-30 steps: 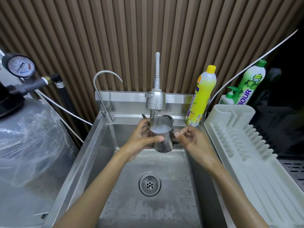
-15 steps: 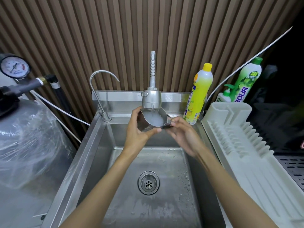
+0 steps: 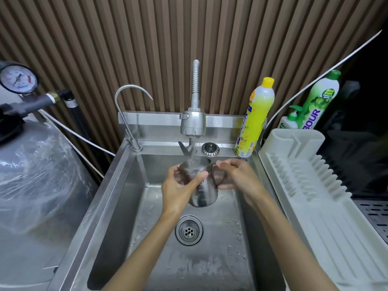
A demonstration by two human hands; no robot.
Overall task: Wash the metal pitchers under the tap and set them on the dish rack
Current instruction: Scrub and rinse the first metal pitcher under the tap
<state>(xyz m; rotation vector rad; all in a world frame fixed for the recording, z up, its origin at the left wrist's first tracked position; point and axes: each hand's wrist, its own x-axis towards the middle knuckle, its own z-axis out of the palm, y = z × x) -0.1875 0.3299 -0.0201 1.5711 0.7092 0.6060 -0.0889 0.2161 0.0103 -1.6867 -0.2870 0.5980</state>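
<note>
A steel pitcher (image 3: 203, 191) hangs over the sink (image 3: 117, 198), mouth tipped up and away toward the tap head (image 3: 193, 123), from which water runs into it. My left hand (image 3: 180, 190) wraps the pitcher's body from the left, thumb across its front. My right hand (image 3: 239, 178) pinches the pitcher's handle on the right side. The white dish rack (image 3: 323, 196) stands to the right of the sink, with nothing on it.
A yellow detergent bottle (image 3: 255, 120) stands on the sink's back ledge, with a green bottle (image 3: 321, 99) and a small pump bottle (image 3: 290, 120) behind the rack. A thin gooseneck tap (image 3: 128, 114) rises at the back left. A plastic-wrapped tank (image 3: 35, 181) with a pressure gauge (image 3: 17, 79) sits left.
The pitcher has come down from right against the tap head to lower over the basin, turned more upright, with water now falling into it. Both hands kept hold of it.
</note>
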